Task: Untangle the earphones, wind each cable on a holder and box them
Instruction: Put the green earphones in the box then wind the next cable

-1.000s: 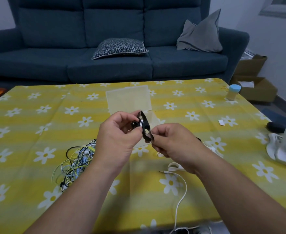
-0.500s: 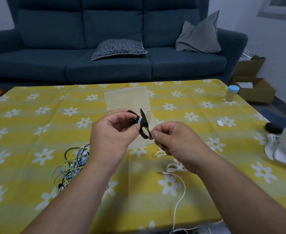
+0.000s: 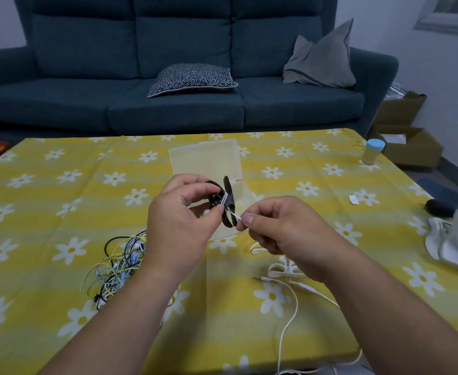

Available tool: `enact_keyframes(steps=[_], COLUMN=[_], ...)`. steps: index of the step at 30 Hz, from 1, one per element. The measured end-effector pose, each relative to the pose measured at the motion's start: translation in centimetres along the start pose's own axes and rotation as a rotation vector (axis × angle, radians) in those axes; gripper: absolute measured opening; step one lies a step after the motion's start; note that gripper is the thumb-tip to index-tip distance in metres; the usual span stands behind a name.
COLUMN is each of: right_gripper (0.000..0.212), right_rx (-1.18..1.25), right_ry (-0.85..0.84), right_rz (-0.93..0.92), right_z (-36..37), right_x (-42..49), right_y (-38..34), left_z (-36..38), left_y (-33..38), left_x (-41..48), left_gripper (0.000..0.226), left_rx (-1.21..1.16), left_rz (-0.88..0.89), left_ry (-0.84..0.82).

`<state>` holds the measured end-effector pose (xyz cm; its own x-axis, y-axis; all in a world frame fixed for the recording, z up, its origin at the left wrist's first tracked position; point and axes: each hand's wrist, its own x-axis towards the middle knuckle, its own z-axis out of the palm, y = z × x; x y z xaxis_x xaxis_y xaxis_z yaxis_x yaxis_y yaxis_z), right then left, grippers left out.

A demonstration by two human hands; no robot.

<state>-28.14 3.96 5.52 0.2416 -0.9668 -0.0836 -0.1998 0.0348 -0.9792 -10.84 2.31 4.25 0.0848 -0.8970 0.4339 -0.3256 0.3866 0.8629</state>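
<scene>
Yellow daisy tablecloth (image 3: 60, 212) bearing a clear box (image 3: 205, 158). Left of the box and nearer us lies the earphone tangle (image 3: 117, 263). Directly before the box our left hand (image 3: 182, 226) grips a black holder (image 3: 228, 204), while our right hand (image 3: 282, 231) pinches the white cable (image 3: 234, 215) leading from it.

Cloth, plastic and cardboard, mostly matt

The yellow daisy tablecloth (image 3: 46, 212) looks smooth, faintly shiny and softly creased. The storage box (image 3: 206, 161) is frosted translucent plastic. The black cable holder (image 3: 228, 204) is matt, the white cable (image 3: 233, 213) smooth, and the tangle of earphone cables (image 3: 117, 263) slightly glossy. The sofa (image 3: 184, 39) is matt woven cloth, and the cardboard boxes (image 3: 411, 147) are plain and dull.
</scene>
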Motion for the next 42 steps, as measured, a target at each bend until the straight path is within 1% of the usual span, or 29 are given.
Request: enact_keyframes(steps=[3, 7, 13, 15, 17, 19, 22, 24, 27, 30, 32, 35, 38, 40, 42], right_gripper=[0.02, 0.018, 0.019, 0.021, 0.023, 0.027, 0.03, 0.033, 0.035, 0.033, 0.031, 0.028, 0.024, 0.024, 0.026], right_rx=[0.002, 0.03, -0.114, -0.104, -0.079, -0.108, -0.146, -0.128, -0.126, -0.13, -0.097, -0.049, -0.011, -0.006, -0.079], right_ry=[-0.004, 0.087, 0.311, 0.345, 0.323, 0.248, 0.066, -0.011, -0.073, -0.143, -0.156, -0.123, -0.069, 0.028, 0.156], right_rz=[-0.045, -0.059, -0.096, -0.069, -0.012, 0.063, 0.155, 0.168, 0.144, 0.109, 0.083, 0.037, -0.017, -0.038, -0.057], right_z=[-0.5, -1.9, -3.1, -3.2, -2.8, -2.0, -0.6, 0.0, 0.8, 1.1, 1.0, 0.6, 0.1, -0.5, -1.2], right_x=[0.0, 0.2, 0.9, 1.1, 1.2, 1.3, 1.2, 1.0, 0.9, 0.6, 0.4, 0.3, 0.4, 0.6, 0.8], right_y=[-0.4, -0.7, -0.1, 0.2, 0.7, 1.2, 1.6, 1.6, 1.4, 1.0, 0.5, -0.1, -0.6, -0.6, -0.4], left_z=[0.1, 0.2, 0.0, 0.0, 0.0, 0.0, 0.0, 0.0, -0.4, -0.6, -0.7, -0.7, -0.6, -0.5, -0.3], left_y=[-0.1, 0.2, 0.5, 0.7, 0.8, 0.8, 0.5, 0.0, -0.4, -0.7, -0.9, -0.7, -0.4, -0.2, -0.1], left_x=[-0.2, -0.5, -0.6, -0.6, -0.6, -0.4, 0.0, 0.2, 0.5, 0.7, 0.8, 0.7, 0.4, 0.1, -0.2], left_gripper=[0.025, 0.029, 0.031, 0.032, 0.032, 0.03, 0.027, 0.026, 0.025, 0.027, 0.031, 0.033, 0.032, 0.031, 0.031], left_rx=[0.029, -0.033, -0.297, -0.389, -0.48, -0.549, -0.605, -0.581, -0.494, -0.397, -0.289, -0.165, -0.087, -0.043, 0.004], left_rz=[0.034, -0.006, -0.169, -0.2, -0.215, -0.227, -0.258, -0.273, -0.288, -0.276, -0.239, -0.176, -0.101, -0.073, -0.058], left_ry=[-0.157, -0.315, -0.44, -0.441, -0.412, -0.352, -0.21, -0.12, -0.017, 0.035, 0.034, -0.024, -0.133, -0.245, -0.351])
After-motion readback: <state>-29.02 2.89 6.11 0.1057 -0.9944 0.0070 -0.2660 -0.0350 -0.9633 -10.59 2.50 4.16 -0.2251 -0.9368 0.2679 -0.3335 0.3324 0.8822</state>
